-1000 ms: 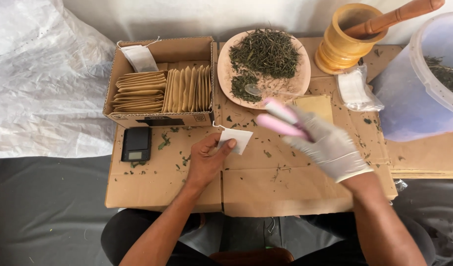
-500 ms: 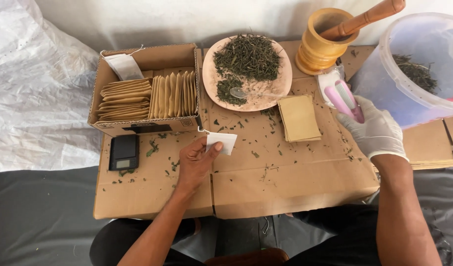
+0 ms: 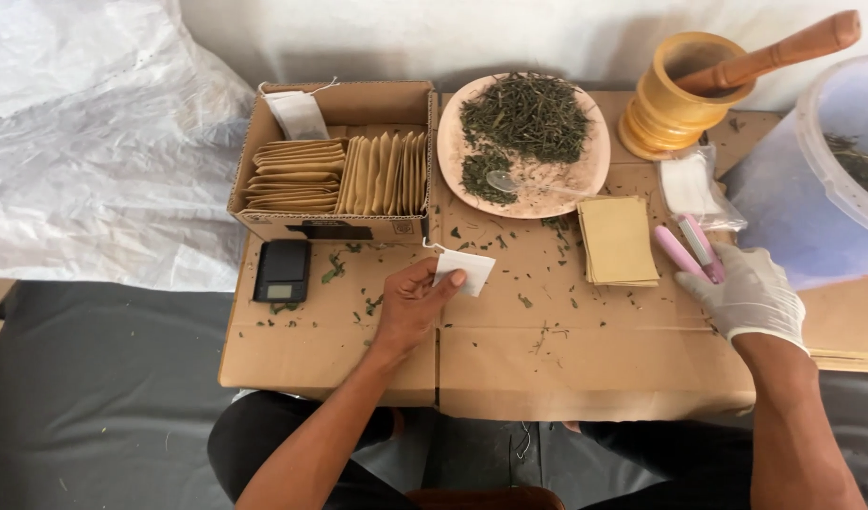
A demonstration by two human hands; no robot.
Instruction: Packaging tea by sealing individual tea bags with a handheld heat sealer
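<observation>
Flattened cardboard [image 3: 547,368] covers the worktop. Left hand [image 3: 410,307] pinches a white tea bag [image 3: 464,271] at its two o'clock; gloved right hand [image 3: 750,297] grips a pink heat sealer [image 3: 691,251] pointing toward eleven o'clock.

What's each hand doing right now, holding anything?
Left hand: closed, pinching a small white tea bag.
Right hand, gloved: gripping a pink sealer tool against the cardboard.

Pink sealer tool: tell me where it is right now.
The pink sealer tool lies at the gloved right hand, right of the tan envelope stack.
</observation>
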